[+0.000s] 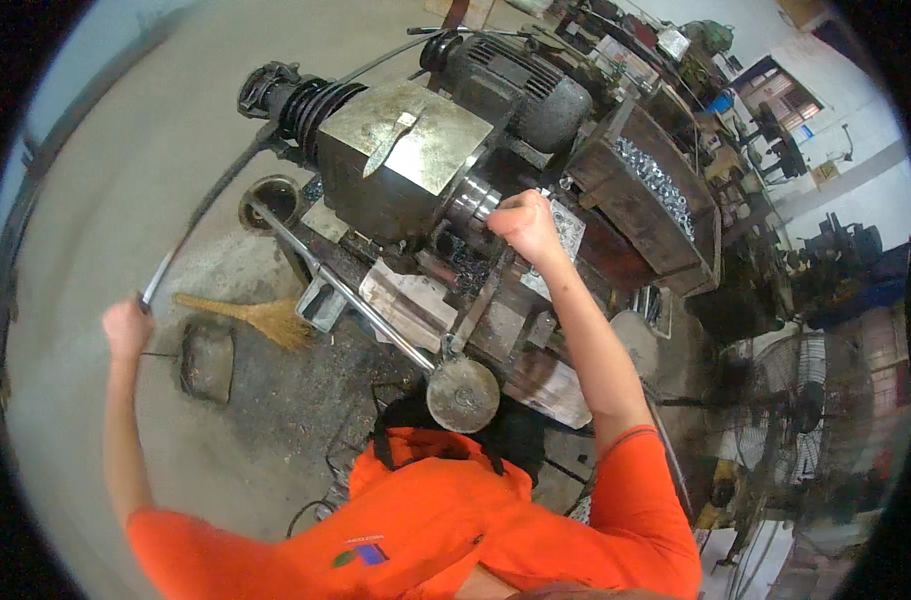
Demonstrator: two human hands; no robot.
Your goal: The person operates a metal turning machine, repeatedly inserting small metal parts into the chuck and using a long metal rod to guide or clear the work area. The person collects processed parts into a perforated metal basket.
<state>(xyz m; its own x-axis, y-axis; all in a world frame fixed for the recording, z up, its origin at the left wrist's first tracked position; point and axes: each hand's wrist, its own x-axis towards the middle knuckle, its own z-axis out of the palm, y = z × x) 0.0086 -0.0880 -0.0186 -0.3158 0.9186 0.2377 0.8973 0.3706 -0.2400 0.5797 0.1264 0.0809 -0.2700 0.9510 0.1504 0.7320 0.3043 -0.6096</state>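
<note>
Out to the left, my left hand (128,326) is closed around the end of a long lever (162,270). That lever runs up to the ribbed pulley end (310,108) of a small lathe. My right hand (523,222) is at the shiny metal chuck (469,203) on the lathe's headstock (360,195). Its fingers are curled together at the chuck's face and hide whatever they may hold. On the headstock's flat top lies a small hammer (388,145). A second, bright bar (360,303) slants below the headstock, near a round metal disc (462,395).
Right of the chuck stands a rusty bin (625,215) heaped with small metal parts (657,180). A motor (515,90) sits behind the headstock. On the floor are a straw broom (260,318) and a dark pan (207,360). A fan (790,410) stands at the right.
</note>
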